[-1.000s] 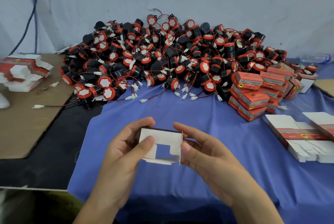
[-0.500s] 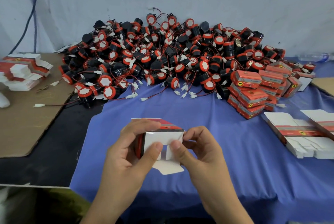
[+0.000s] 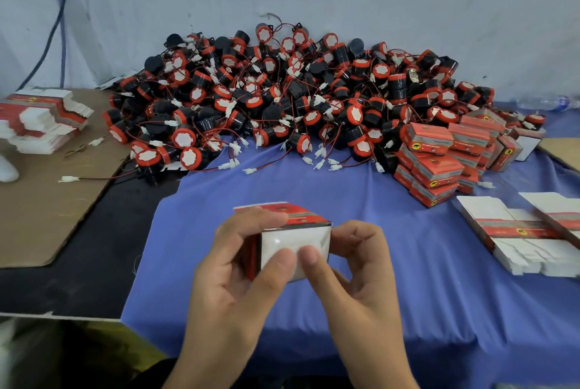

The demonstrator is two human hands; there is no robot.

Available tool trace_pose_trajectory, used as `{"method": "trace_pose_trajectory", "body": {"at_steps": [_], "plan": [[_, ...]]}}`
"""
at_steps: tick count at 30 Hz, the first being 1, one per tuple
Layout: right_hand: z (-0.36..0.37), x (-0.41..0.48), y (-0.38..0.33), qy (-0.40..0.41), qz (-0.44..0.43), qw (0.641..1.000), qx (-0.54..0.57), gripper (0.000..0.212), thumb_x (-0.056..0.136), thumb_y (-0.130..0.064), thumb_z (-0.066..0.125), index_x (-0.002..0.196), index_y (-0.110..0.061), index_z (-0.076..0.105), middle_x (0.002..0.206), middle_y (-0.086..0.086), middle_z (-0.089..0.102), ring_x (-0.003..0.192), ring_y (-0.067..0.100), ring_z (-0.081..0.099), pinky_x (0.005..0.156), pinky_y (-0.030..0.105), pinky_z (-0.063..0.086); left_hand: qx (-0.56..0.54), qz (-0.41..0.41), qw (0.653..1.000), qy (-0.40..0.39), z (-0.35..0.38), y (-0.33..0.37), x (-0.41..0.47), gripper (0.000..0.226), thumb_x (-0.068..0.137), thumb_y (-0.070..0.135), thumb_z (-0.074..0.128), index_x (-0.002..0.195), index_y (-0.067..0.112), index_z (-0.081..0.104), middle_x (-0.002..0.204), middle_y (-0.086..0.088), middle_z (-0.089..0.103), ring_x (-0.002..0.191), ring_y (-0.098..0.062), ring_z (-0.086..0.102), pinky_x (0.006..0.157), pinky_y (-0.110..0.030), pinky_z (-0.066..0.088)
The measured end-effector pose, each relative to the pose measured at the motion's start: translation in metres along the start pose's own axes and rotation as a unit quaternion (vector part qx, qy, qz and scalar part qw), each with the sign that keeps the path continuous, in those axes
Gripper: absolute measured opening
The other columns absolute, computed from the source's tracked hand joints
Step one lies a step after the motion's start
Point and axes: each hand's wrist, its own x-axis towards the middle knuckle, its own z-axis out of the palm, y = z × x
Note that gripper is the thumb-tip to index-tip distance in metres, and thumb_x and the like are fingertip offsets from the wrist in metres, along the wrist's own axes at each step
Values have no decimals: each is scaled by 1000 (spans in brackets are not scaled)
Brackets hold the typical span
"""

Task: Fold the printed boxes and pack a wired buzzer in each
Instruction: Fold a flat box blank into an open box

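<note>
Flap [image 3: 293,239] closed; L hand [image 3: 232,282], R hand [image 3: 361,272] pinch box [image 3: 301,216].

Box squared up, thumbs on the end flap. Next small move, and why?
Likely press the white end flap home with both thumbs. The left hand and right hand grip the box, thumbs meeting at the flap's lower edge; the buzzers lie untouched in the pile.

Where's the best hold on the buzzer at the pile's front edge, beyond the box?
Probably pinch the buzzer across its round black body, coming from the near side over the blue cloth: it lies sideways at the edge, neighbours behind.
</note>
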Motion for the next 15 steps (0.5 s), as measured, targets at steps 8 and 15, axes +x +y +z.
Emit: {"method": "trace_pose_trajectory", "body": {"at_steps": [8, 15], "plan": [[19, -10, -1, 78, 38, 996, 19, 42, 70, -20, 87, 99, -35, 61, 90, 1, 69, 82, 28, 73, 75, 62, 59, 49, 36, 994, 90, 16, -4, -8, 40, 78, -8, 62, 102, 23, 71, 115, -7, 68, 120, -38, 61, 89, -62, 55], [21, -11, -1, 77, 87, 991, 70, 65, 58, -45, 87, 116, -54, 59, 119, -2, 63, 115, 14, 64, 88, 30, 57, -85, -56, 981, 166, 19, -2, -7, 28, 79, 21, 79, 106, 26, 74, 99, 0, 73, 94, -20, 74, 72, -30, 61]]}}
